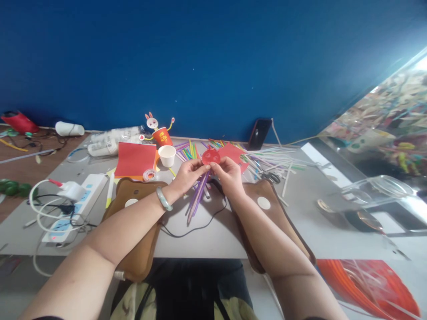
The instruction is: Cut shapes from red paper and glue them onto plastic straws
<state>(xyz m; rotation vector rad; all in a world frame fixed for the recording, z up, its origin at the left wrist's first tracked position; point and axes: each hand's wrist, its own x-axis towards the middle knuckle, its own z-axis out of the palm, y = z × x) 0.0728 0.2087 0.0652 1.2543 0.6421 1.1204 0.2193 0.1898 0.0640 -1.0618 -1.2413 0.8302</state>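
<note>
A red round paper cutout [211,156], with small points on top and face-like marks, is held up between my two hands over the table. My left hand [191,174], with a bangle on its wrist, pinches the lower left edge. The lower right edge is in the fingers of my right hand [227,173]. Beneath them lies a bundle of purple sticks [198,200]. A white paper cup [167,155] stands to the left, in front of a red cup figure [162,136] with a rabbit head and raised arms.
Red paper sheets [136,159] and a tape roll [149,175] lie left. Scissors [270,176] and scattered coloured sticks lie right. Brown pads [142,222] sit under both forearms. A power strip [75,211] is far left; a phone [259,134] leans on the blue wall.
</note>
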